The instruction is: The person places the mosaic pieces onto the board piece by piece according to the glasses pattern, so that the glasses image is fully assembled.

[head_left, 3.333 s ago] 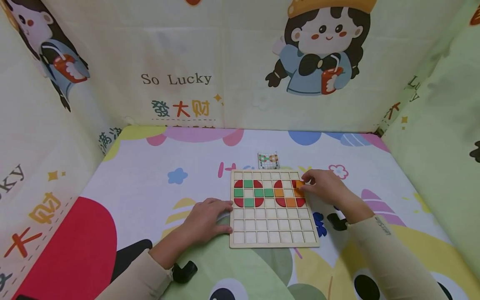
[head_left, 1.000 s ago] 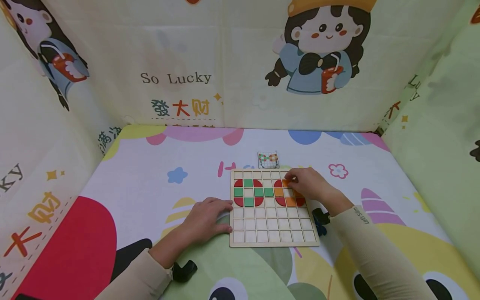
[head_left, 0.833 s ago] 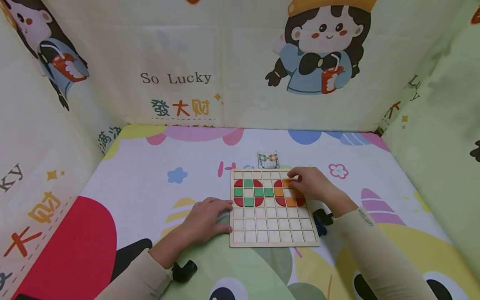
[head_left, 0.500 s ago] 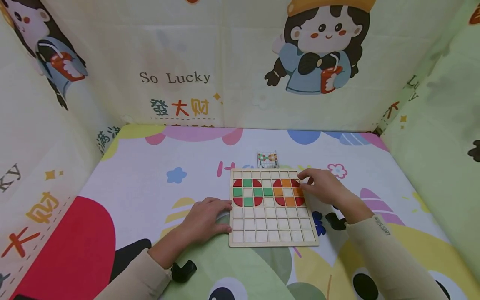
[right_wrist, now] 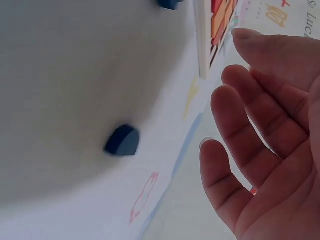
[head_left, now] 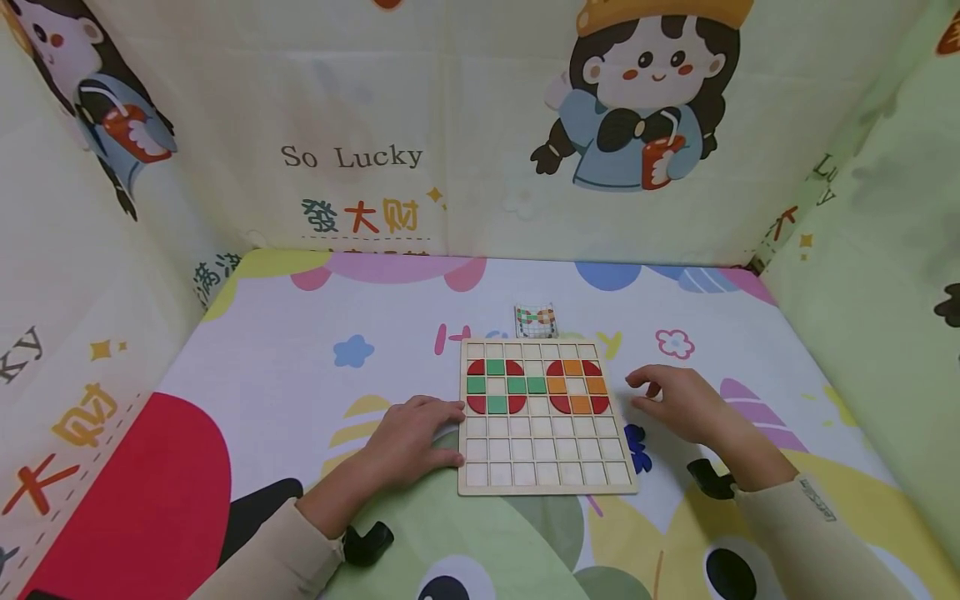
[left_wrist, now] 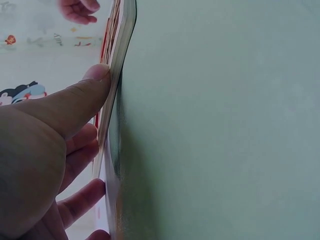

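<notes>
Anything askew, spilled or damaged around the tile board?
One oddity: the right wrist view shows a dark blue shape on the tabletop, near the right hand. It matches none of the tiles on the board. Too blurred to tell loose piece from print. Otherwise, nothing stands out.

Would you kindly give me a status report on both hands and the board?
Left hand touching board's left edge. Right hand empty, right of board. Green tiles, orange tiles, red tiles set in board. No obstruction seen over it.
</notes>
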Tool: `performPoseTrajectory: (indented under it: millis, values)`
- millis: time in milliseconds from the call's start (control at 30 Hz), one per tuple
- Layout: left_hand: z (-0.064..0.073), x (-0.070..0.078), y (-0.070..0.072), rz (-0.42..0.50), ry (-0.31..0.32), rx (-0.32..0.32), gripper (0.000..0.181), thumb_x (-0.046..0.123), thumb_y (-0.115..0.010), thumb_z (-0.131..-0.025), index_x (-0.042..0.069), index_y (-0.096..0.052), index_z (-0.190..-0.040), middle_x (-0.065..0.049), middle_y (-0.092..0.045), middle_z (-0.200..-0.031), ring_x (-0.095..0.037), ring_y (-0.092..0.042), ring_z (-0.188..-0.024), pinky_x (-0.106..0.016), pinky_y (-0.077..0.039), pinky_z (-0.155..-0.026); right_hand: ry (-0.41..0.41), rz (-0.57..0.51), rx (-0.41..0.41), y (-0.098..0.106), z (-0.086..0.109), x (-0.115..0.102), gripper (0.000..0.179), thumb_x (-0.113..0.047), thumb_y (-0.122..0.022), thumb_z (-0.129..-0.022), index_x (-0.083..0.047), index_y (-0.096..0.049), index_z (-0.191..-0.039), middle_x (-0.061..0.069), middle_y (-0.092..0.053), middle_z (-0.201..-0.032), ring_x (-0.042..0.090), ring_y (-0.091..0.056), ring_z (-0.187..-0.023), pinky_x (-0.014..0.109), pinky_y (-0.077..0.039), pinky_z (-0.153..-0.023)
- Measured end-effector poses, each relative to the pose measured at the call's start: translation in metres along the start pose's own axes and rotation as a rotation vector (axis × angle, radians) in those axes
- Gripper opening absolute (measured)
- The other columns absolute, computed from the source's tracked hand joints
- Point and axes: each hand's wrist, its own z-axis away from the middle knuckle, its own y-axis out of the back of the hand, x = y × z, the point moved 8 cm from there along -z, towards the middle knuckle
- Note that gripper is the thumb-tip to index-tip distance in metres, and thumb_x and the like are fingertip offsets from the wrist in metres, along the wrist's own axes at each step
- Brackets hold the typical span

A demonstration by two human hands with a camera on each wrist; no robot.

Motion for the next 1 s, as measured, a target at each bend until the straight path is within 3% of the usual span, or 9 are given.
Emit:
performPoseTrajectory:
  millis: [433, 767, 1000]
  values:
    - [-0.001, -0.002, -0.002, -0.007, 0.001, -0.003, 0.060, 0.038, -0.084, -0.080, 0.016, -0.065, -0.132, 0.002, -0.061, -0.137, -0.026, -0.051, -0.126, -0.052, -0.041, -0.101, -0.045, 0.003, -0.026, -0.009, 0.025, 0.010, 0.030, -0.015, -0.077, -0.087, -0.006, -0.071, -0.115, 0.002, -0.069, -0.100, 0.020, -0.057, -0.084, 0.038, -0.052, -0.075]
    - [-0.001, -0.001, -0.002, -0.006, 0.006, -0.010, 0.059, 0.037, -0.084, -0.080, 0.016, -0.064, -0.132, 0.002, -0.060, -0.137, -0.026, -0.050, -0.126, -0.052, -0.041, -0.101, -0.065, -0.019, -0.051, -0.016, 0.035, 0.014, 0.032, -0.018, -0.079, -0.086, -0.006, -0.070, -0.114, 0.003, -0.068, -0.101, 0.024, -0.057, -0.088, 0.041, -0.054, -0.076]
    - [-0.001, -0.002, -0.002, -0.011, 0.025, -0.018, 0.060, 0.038, -0.084, -0.080, 0.017, -0.064, -0.133, 0.003, -0.059, -0.139, -0.026, -0.049, -0.127, -0.052, -0.040, -0.102, -0.043, -0.003, -0.023, -0.021, 0.036, 0.014, 0.029, -0.014, -0.080, -0.084, -0.004, -0.071, -0.110, 0.001, -0.067, -0.096, 0.022, -0.057, -0.085, 0.039, -0.053, -0.075]
